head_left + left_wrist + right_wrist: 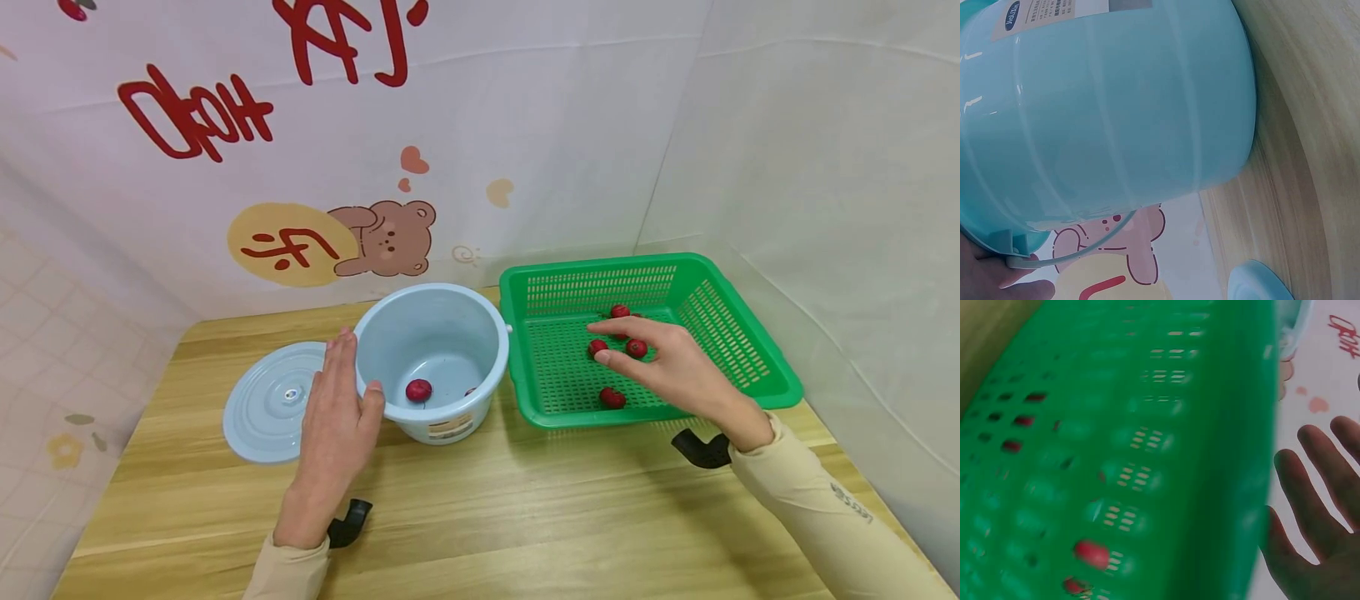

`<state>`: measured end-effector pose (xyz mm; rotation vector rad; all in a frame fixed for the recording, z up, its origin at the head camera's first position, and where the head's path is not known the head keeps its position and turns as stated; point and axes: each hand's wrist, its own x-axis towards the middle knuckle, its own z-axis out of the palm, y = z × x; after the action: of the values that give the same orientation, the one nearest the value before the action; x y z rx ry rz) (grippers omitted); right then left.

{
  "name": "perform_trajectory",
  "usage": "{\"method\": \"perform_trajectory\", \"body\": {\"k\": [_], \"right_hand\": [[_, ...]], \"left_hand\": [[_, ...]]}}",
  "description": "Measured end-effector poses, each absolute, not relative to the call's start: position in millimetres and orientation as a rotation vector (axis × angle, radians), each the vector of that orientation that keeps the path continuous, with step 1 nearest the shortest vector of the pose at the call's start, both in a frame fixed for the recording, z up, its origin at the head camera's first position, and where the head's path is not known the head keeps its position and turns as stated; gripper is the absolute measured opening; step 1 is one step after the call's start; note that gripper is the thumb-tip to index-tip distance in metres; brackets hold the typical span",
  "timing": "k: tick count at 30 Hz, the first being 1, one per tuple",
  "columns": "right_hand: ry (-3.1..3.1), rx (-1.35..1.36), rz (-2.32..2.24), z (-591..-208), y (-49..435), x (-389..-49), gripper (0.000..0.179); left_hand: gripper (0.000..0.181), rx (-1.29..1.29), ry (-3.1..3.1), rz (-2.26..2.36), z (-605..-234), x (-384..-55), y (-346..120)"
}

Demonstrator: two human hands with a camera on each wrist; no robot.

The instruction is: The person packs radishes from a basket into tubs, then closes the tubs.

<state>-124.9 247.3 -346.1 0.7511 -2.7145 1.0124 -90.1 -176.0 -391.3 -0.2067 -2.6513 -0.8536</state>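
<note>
My left hand [337,425] rests along the left rim of a light blue bucket [501,365], fingers straight and thumb over the edge. Inside the bucket lies a small dark red round fruit [418,390], with a sliver of another red one [470,392] behind the near rim. My right hand [678,367] hovers over a green slotted basket [536,413], thumb and fingers spread with nothing between them. Beneath and beside it sit several similar red fruits, one [612,397] near the front wall and one [619,311] toward the back. In the right wrist view the basket wall is blurred.
A round light blue lid [258,417] lies on the wooden table [525,508] left of the bucket. The bucket's handle [1079,255] hangs at its side. Behind the table stands a white printed cloth [570,125], and another white cloth [855,208] closes off the right.
</note>
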Motion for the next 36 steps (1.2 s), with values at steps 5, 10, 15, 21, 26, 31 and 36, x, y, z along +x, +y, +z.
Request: {"method": "perform_trajectory", "body": {"k": [5,10,15,21,26,31,36], "right_hand": [[-2.865,0.699,1.069,-348.4,254.7,-129.3,0.034],[-2.978,0.683,1.14,-352.4,259.1,-133.9,0.034],[-3.053,0.7,1.192,-358.4,262.9,-140.0,0.038],[-3.131,0.725,1.244,-365.9,267.6,-146.0,0.048],[-3.178,0.756,1.248,-371.8,271.4,-151.8,0.051],[-3.234,0.792,1.244,-376.0,275.6,-156.3,0.05],[-3.28,0.825,1.306,-382.1,279.8,-159.9,0.049]], "left_hand": [[0.066,-0.214,-2.65,-0.852,-391.4,-89.9,-176.3],[0.066,-0.219,-2.645,-0.851,-392.1,-89.7,-176.8],[0.066,-0.222,-2.638,-0.85,-392.7,-89.4,-177.1],[0.066,-0.228,-2.629,-0.849,-393.3,-90.2,-177.0],[0.066,-0.227,-2.632,-0.848,-393.1,-90.4,-176.9],[0.066,-0.225,-2.64,-0.852,-392.9,-90.0,-176.8],[0.067,-0.223,-2.646,-0.856,-392.5,-89.3,-176.9]]}}
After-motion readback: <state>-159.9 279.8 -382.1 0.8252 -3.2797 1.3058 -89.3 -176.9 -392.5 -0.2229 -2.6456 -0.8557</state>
